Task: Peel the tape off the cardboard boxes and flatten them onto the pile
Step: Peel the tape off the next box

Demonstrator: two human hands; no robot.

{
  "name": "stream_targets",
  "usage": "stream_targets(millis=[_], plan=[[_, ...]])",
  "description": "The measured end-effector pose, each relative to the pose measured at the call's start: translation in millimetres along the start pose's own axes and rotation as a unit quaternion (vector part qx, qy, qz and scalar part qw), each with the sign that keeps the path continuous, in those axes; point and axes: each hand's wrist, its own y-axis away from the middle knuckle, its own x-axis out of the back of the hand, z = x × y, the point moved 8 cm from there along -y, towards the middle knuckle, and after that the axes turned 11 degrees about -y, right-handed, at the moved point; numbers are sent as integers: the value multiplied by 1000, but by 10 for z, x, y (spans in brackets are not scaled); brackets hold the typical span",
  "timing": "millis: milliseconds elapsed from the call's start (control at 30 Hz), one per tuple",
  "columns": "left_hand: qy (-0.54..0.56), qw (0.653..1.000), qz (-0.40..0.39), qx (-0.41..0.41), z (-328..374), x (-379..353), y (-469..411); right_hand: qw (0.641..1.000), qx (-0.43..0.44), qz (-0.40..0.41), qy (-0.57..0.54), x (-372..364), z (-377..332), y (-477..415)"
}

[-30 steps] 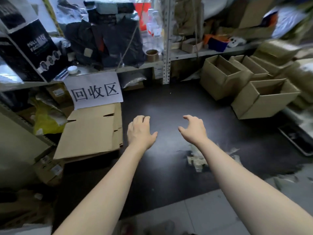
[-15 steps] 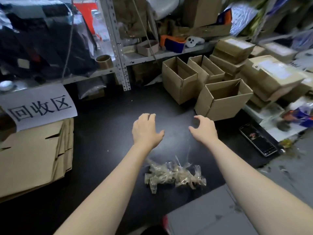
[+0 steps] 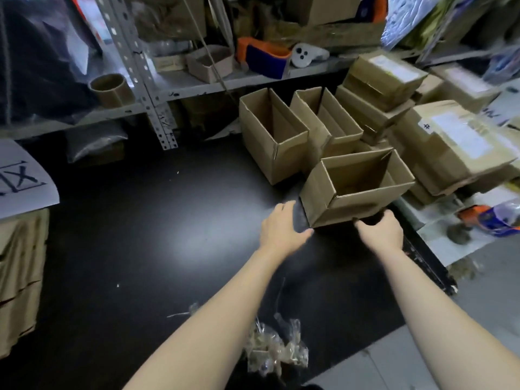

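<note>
two sets of fingers have reached cardboard. the left hand (image 3: pixel 284 226) is spread wide, its fingers beside the left wall of the nearest open box (image 3: pixel 357 190) and its thumb by the lower corner; contact is uncertain. the right hand (image 3: pixel 380 232) curls its fingers at the box's lower front edge, and i cannot tell whether it grips yet.

half a second ago both hands hung over the bare dark mat (image 3: pixel 140 220), well short of any box. the reach is now over and a fresh box looks about to be picked up. by my reading, its peeling and flattening are all yet to do.

the view has swung right too, so the flattened pile (image 3: pixel 17 263) sits at the left edge, well apart from this box.

counted:
- two hands
- three open boxes: the nearest, plus two more open boxes (image 3: pixel 270 130) behind it
- at least four sealed boxes (image 3: pixel 450 144) stacked to the right, with blur hiding any more
- one flattened pile
- one heap of peeled tape (image 3: pixel 277 353) between the forearms
- one paper sign (image 3: pixel 19 181) above the pile
</note>
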Motion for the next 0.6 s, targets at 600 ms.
stream_targets(millis=[600], plan=[[296, 935, 95, 173, 175, -461, -566, 985, 54, -99, -134, -171, -188, -775]])
